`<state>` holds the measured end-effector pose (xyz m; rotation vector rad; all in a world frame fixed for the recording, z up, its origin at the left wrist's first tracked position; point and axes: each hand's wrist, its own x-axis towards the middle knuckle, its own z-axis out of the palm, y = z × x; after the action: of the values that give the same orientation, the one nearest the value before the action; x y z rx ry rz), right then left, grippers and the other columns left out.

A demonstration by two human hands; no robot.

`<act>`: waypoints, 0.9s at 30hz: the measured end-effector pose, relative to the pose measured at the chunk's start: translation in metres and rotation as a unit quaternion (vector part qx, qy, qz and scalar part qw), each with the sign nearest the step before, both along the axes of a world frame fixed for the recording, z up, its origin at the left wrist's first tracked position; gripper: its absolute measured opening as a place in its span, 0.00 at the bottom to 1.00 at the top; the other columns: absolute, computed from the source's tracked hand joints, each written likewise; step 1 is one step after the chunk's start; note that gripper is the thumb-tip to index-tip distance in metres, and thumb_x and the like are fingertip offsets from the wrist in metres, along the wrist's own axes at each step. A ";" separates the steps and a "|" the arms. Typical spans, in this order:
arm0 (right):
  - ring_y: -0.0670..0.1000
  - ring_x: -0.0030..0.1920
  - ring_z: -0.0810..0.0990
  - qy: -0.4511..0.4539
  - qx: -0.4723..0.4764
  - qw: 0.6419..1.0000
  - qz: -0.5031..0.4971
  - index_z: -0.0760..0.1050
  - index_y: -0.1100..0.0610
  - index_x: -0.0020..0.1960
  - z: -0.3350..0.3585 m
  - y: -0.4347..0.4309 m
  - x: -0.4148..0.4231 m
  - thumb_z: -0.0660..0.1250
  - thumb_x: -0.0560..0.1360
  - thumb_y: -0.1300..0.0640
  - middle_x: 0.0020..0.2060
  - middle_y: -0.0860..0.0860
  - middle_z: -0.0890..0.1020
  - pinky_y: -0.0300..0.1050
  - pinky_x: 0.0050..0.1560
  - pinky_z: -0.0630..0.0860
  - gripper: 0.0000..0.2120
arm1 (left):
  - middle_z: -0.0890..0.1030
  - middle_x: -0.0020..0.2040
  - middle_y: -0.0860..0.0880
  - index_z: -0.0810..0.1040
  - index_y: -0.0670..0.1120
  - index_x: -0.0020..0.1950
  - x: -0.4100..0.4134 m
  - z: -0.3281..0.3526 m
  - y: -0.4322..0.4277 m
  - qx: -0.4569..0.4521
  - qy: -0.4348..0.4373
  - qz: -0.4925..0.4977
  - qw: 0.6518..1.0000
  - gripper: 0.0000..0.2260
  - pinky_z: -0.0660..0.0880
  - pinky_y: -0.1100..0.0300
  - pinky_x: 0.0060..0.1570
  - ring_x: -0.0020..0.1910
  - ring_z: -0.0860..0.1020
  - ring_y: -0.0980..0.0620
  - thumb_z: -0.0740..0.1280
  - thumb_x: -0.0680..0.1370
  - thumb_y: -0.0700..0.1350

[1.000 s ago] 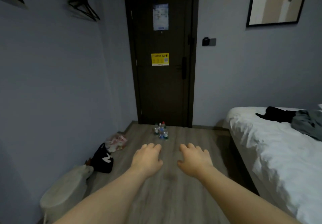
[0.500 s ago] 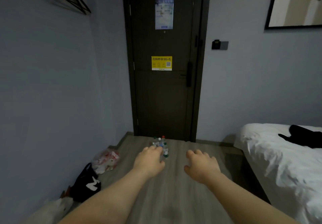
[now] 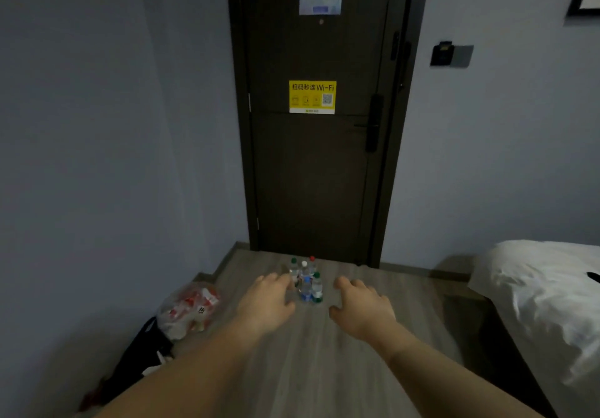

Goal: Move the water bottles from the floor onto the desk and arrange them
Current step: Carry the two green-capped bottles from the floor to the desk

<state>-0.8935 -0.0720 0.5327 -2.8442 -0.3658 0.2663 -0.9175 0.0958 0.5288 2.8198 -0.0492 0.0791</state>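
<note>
Several small clear water bottles [image 3: 306, 279] with green, white, red and blue caps stand in a tight cluster on the wooden floor [image 3: 324, 369], just in front of a dark door [image 3: 316, 164]. Both my arms stretch forward toward them. My left hand [image 3: 266, 304] hovers palm down with relaxed fingers, its fingertips overlapping the left edge of the cluster in the picture. To the right of the bottles my right hand [image 3: 360, 310] is spread, palm down, holding nothing. No desk is in view.
A plastic bag with red-and-white contents [image 3: 190, 308] and a black bag [image 3: 139, 362] lie against the left wall. A bed with white bedding [image 3: 545, 291] fills the right side. A card switch [image 3: 451, 55] sits on the wall beside the door.
I have moved closer to the door and the bottles, which now look larger. Both hands have stayed stretched out, palm down, and now flank the bottle cluster.
</note>
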 end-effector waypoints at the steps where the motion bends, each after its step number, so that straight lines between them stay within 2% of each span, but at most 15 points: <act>1: 0.55 0.66 0.69 0.007 0.003 1.000 0.001 0.58 0.49 0.72 -0.004 0.004 0.018 0.60 0.77 0.48 0.67 0.53 0.70 0.54 0.67 0.66 0.26 | 0.73 0.62 0.50 0.69 0.50 0.66 0.018 -0.003 0.004 0.002 0.006 0.002 1.000 0.16 0.69 0.60 0.59 0.62 0.70 0.53 0.62 0.78 0.48; 8: 0.55 0.65 0.71 0.055 0.037 0.997 -0.026 0.60 0.49 0.71 -0.029 0.017 0.158 0.61 0.76 0.48 0.65 0.53 0.71 0.54 0.66 0.66 0.24 | 0.72 0.64 0.48 0.68 0.48 0.67 0.158 -0.008 0.014 0.019 0.038 -0.004 0.999 0.16 0.67 0.59 0.62 0.65 0.69 0.51 0.61 0.79 0.47; 14: 0.56 0.66 0.70 0.101 0.022 0.995 -0.018 0.60 0.49 0.71 -0.049 0.038 0.260 0.61 0.77 0.47 0.66 0.54 0.70 0.55 0.67 0.66 0.24 | 0.73 0.63 0.49 0.70 0.48 0.66 0.253 -0.028 0.030 0.020 0.065 0.003 0.998 0.16 0.68 0.60 0.60 0.62 0.71 0.52 0.61 0.79 0.46; 19: 0.56 0.66 0.70 0.127 0.017 0.992 -0.015 0.60 0.50 0.70 -0.072 0.062 0.331 0.61 0.77 0.48 0.66 0.54 0.71 0.55 0.68 0.65 0.24 | 0.72 0.64 0.49 0.69 0.49 0.66 0.331 -0.054 0.062 -0.006 0.099 0.030 0.995 0.16 0.70 0.56 0.64 0.63 0.71 0.51 0.62 0.78 0.47; 24: 0.55 0.67 0.69 0.156 0.016 0.987 -0.026 0.59 0.49 0.72 -0.102 0.109 0.413 0.61 0.76 0.48 0.68 0.53 0.68 0.55 0.69 0.65 0.26 | 0.72 0.63 0.49 0.70 0.49 0.66 0.420 -0.080 0.102 -0.021 0.109 0.028 0.993 0.15 0.69 0.61 0.56 0.61 0.72 0.52 0.61 0.79 0.46; 27: 0.54 0.66 0.70 0.178 0.012 0.983 -0.037 0.60 0.50 0.71 -0.115 0.145 0.464 0.62 0.76 0.48 0.68 0.53 0.69 0.56 0.69 0.66 0.26 | 0.71 0.64 0.49 0.70 0.49 0.65 0.475 -0.092 0.140 -0.011 0.137 0.024 0.990 0.14 0.70 0.59 0.58 0.62 0.72 0.51 0.61 0.79 0.47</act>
<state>-0.4298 0.0727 0.4177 -2.7033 -0.1858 0.7345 -0.4421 0.2361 0.4367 2.7831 0.0825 -0.2948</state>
